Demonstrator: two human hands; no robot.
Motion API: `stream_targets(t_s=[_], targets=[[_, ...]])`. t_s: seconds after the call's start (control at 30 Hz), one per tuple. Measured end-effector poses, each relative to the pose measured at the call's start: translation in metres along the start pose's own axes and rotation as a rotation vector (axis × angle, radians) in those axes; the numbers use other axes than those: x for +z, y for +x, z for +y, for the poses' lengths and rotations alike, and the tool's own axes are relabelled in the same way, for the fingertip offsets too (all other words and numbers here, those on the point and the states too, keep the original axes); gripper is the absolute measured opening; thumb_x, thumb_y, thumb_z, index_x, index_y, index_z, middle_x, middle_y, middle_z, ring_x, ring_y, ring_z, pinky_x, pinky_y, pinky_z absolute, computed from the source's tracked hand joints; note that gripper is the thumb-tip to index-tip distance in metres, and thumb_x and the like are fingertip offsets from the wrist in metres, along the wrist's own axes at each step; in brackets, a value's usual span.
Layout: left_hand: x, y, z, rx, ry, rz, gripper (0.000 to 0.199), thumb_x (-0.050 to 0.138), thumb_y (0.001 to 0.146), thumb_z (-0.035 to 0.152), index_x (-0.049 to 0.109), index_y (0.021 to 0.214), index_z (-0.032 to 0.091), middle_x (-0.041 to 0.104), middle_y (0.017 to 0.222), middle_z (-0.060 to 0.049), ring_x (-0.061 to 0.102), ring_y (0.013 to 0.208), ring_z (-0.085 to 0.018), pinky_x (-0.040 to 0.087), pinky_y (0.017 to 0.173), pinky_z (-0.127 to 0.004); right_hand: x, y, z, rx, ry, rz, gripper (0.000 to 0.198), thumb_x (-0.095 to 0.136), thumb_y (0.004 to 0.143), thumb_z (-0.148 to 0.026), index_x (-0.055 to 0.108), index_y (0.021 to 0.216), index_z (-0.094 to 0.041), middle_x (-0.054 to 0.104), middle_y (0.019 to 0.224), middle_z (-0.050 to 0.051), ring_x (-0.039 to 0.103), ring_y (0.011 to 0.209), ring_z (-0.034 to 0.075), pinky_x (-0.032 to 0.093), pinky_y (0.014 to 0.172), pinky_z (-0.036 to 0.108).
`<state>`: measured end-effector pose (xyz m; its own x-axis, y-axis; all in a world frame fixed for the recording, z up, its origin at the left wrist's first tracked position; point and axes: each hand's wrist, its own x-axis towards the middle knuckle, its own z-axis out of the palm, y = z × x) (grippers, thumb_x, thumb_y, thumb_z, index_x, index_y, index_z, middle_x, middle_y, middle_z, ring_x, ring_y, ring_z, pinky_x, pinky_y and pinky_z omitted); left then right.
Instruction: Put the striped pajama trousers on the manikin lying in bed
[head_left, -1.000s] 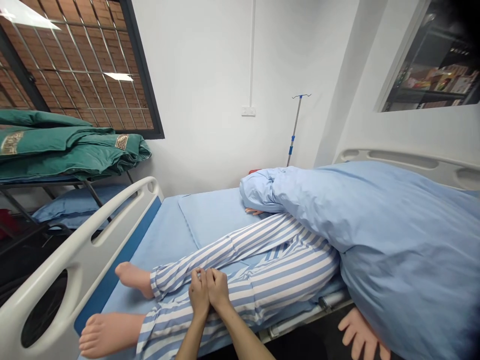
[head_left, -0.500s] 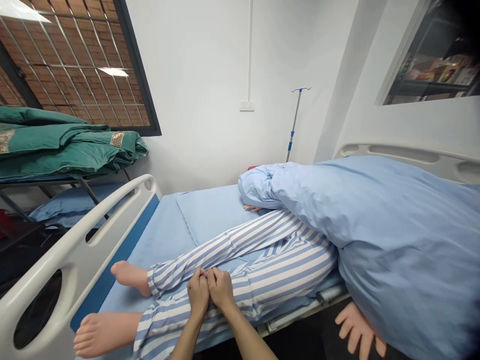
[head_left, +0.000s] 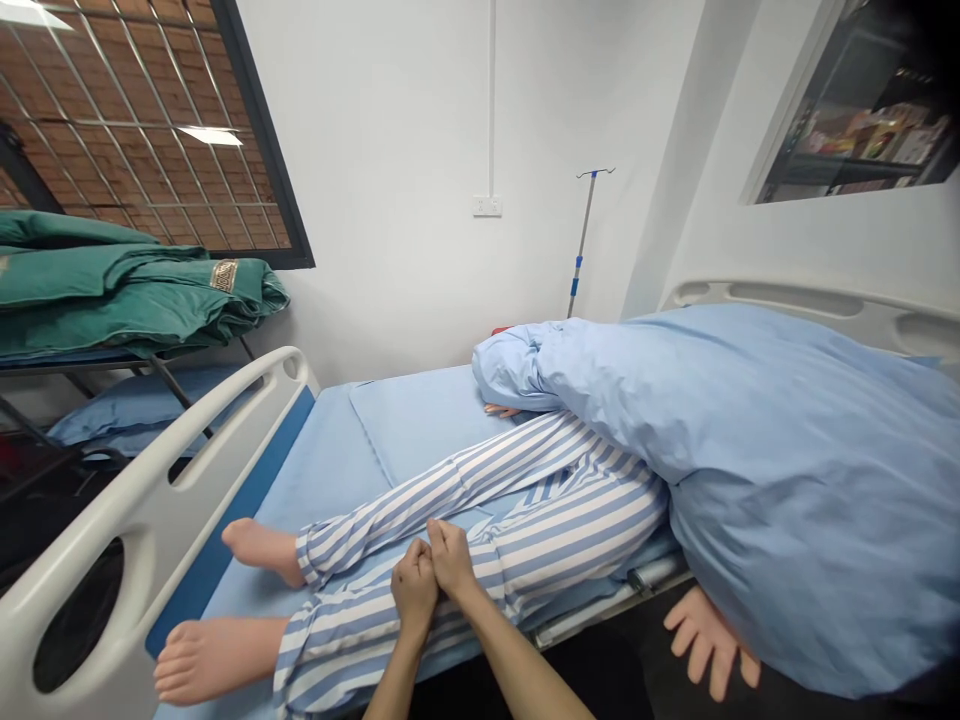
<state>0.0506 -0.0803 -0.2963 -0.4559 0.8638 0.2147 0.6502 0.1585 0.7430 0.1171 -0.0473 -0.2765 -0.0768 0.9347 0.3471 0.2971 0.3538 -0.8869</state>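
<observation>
At lower centre, the left hand (head_left: pixel 415 593) and right hand (head_left: pixel 452 560) sit side by side, fingers curled and pinching the striped trouser leg (head_left: pixel 420 520), seemingly to tug its cloth.

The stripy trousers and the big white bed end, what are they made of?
The stripy trousers look like soft woven cloth, matte, since they crease and fold under the two hands. The white bed end looks like hard moulded plastic: smooth, slightly shiny, with rounded cut-out holes.

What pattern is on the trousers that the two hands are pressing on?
Blue and white stripes on the trousers, clearest in the head view, under the left hand and right hand.
</observation>
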Motion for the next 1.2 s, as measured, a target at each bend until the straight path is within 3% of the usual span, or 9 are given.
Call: stream_targets(t_s=[0.13, 0.33, 0.5, 0.63, 0.8, 0.97, 1.07, 1.2], targets=[[0.001, -0.003, 0.001, 0.032, 0.05, -0.001, 0.018, 0.03, 0.07, 0.016, 0.038, 0.055, 0.019, 0.046, 0.051, 0.002, 0.038, 0.052, -0.01, 0.022, 0.052, -0.021, -0.015, -0.004, 0.001, -0.047, -0.044, -0.003, 0.041, 0.025, 0.084, -0.032, 0.042, 0.051, -0.015, 0.037, 0.046, -0.003, 0.034, 0.046, 0.007, 0.022, 0.047, 0.02], [0.001, 0.004, 0.014, -0.048, -0.009, 0.001, 0.02, 0.034, 0.071, 0.023, 0.038, 0.052, 0.019, 0.045, 0.048, 0.002, 0.036, 0.049, -0.01, 0.022, 0.05, -0.021, -0.013, -0.016, 0.011, -0.055, -0.212, -0.045, 0.04, 0.027, 0.084, -0.033, 0.052, 0.059, -0.016, 0.05, 0.051, 0.001, 0.044, 0.05, 0.01, 0.024, 0.051, 0.022], [0.006, 0.016, 0.044, -0.002, -0.305, 0.017, 0.015, 0.034, 0.066, 0.018, 0.036, 0.051, 0.019, 0.041, 0.047, 0.004, 0.039, 0.05, -0.01, 0.028, 0.052, -0.021, -0.02, -0.009, 0.009, -0.012, 0.067, -0.019, 0.044, 0.021, 0.086, -0.034, 0.051, 0.061, -0.015, 0.054, 0.056, 0.002, 0.047, 0.053, 0.011, 0.028, 0.05, 0.02], [0.02, 0.01, 0.04, -0.042, -0.342, 0.033, 0.017, 0.033, 0.069, 0.021, 0.035, 0.052, 0.019, 0.038, 0.046, 0.004, 0.037, 0.049, -0.01, 0.028, 0.052, -0.021, -0.021, -0.01, 0.013, 0.003, 0.12, 0.063, 0.041, 0.024, 0.085, -0.033, 0.048, 0.056, -0.015, 0.049, 0.052, 0.001, 0.044, 0.049, 0.01, 0.028, 0.049, 0.021], [0.026, 0.005, 0.026, -0.011, -0.177, 0.011, 0.022, 0.033, 0.073, 0.026, 0.033, 0.052, 0.019, 0.037, 0.046, 0.004, 0.034, 0.048, -0.009, 0.024, 0.051, -0.021, -0.018, -0.009, 0.013, 0.002, 0.035, 0.083, 0.041, 0.026, 0.085, -0.032, 0.045, 0.053, -0.015, 0.046, 0.048, 0.0, 0.042, 0.047, 0.009, 0.026, 0.048, 0.02], [0.024, 0.004, 0.034, -0.019, -0.093, -0.028, 0.021, 0.032, 0.073, 0.022, 0.036, 0.053, 0.018, 0.044, 0.049, 0.003, 0.035, 0.05, -0.009, 0.022, 0.051, -0.021, -0.039, 0.001, 0.007, -0.105, -0.177, 0.016, 0.042, 0.026, 0.085, -0.032, 0.048, 0.053, -0.015, 0.048, 0.048, 0.0, 0.041, 0.046, 0.008, 0.023, 0.049, 0.021], [0.025, 0.001, 0.036, -0.054, -0.028, -0.024, 0.019, 0.034, 0.072, 0.02, 0.039, 0.054, 0.018, 0.045, 0.05, 0.003, 0.036, 0.05, -0.009, 0.021, 0.051, -0.021, -0.048, 0.0, 0.015, -0.175, -0.345, 0.014, 0.041, 0.025, 0.085, -0.03, 0.051, 0.057, -0.015, 0.052, 0.049, 0.001, 0.043, 0.047, 0.008, 0.021, 0.051, 0.023], [0.027, -0.001, 0.035, -0.066, -0.02, -0.016, 0.018, 0.033, 0.071, 0.019, 0.04, 0.054, 0.018, 0.045, 0.049, 0.003, 0.036, 0.051, -0.01, 0.021, 0.051, -0.022, -0.042, -0.007, 0.032, -0.123, -0.504, 0.066, 0.042, 0.024, 0.085, -0.029, 0.054, 0.058, -0.016, 0.055, 0.049, 0.003, 0.044, 0.046, 0.009, 0.018, 0.05, 0.024]])
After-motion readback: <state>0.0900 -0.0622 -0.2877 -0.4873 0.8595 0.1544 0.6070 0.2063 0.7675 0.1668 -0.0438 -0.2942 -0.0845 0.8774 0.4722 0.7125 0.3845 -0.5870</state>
